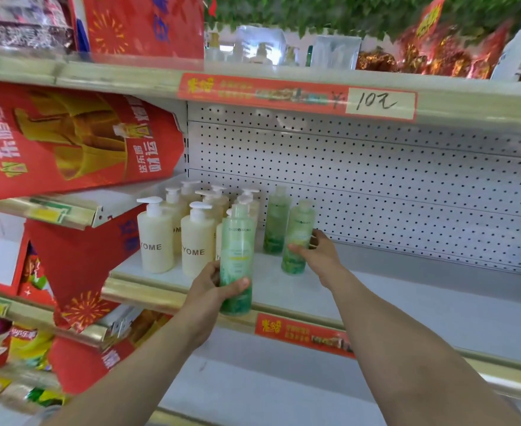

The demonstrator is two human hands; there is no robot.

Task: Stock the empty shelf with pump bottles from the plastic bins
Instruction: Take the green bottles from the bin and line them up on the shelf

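Both hands (213, 284) (317, 250) grip green bottles (236, 259) beside cream pump bottles (156, 238).

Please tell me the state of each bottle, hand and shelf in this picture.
Left hand: holds a green bottle at the shelf edge.
Right hand: grips second green bottle, standing on the shelf.
Third green bottle: upright, free.
Cream pump bottles: upright, grouped left.
Shelf: mostly empty.
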